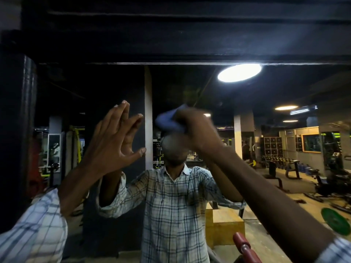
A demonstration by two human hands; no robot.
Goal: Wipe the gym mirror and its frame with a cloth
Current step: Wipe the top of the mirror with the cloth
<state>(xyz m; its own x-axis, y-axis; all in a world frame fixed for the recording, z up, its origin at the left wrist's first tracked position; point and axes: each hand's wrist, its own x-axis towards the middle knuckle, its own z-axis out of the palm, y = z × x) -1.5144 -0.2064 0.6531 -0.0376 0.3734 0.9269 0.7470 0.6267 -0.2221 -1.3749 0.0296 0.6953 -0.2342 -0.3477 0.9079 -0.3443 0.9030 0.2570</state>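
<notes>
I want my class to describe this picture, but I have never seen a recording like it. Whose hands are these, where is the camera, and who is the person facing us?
There is no machine here. One person wears a wide-angle camera on the head, and this single picture is taken from there, so the two arms reaching in from the bottom are the wearer's own.

The person stands in front of a big gym mirror. The figure in the checked shirt is the wearer's own reflection, and the gym and the ceiling light are reflected too. The dark band along the top appears to be the frame.

The left hand is open, its fingers straight against the glass, where they meet their reflection. The right hand holds a blue cloth up at the glass. Both the hand and the cloth are blurred.
</notes>
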